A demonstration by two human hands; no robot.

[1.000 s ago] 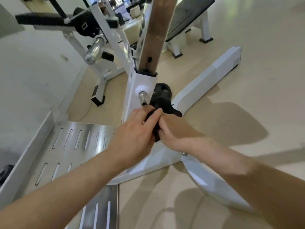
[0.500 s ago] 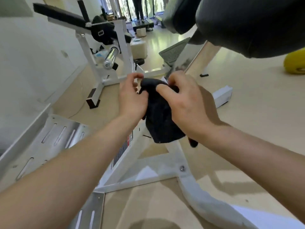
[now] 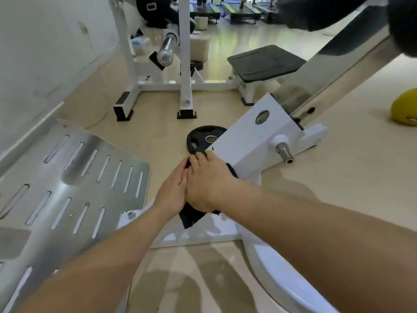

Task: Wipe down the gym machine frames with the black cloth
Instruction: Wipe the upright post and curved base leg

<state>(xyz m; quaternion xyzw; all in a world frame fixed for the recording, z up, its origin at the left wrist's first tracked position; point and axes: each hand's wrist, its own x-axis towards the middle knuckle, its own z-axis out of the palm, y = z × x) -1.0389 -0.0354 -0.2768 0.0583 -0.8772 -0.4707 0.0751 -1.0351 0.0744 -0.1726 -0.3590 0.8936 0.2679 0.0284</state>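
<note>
The black cloth (image 3: 191,216) is bunched under my hands against the white frame (image 3: 203,236), at the foot of its boxy housing (image 3: 250,141). My left hand (image 3: 173,190) lies along the cloth's left side with fingers nearly straight, touching it. My right hand (image 3: 207,179) covers it, fingers curled over the top fold, gripping and pressing it to the metal. A corner of cloth hangs out below my palms.

I judge the wiping is under way on this low part of the frame. The paint shows no mark to tell wiped from unwiped, so I cannot say how much is done. The housing, the sloped beam rising from it and the second white machine (image 3: 185,64) look like work left.

Far to the left of my grip runs a pale wall (image 3: 33,53). Nearer on that side is a slotted metal footplate (image 3: 74,177). Just beyond my fingertips a black weight plate (image 3: 203,137) lies flat on the floor (image 3: 338,188), which is glossy beige and crossed by shadows. Farther beyond stands the second machine. Right of my grip a steel peg (image 3: 284,152) juts from the housing. Well off to the right sits a yellow ball (image 3: 404,109).
</note>
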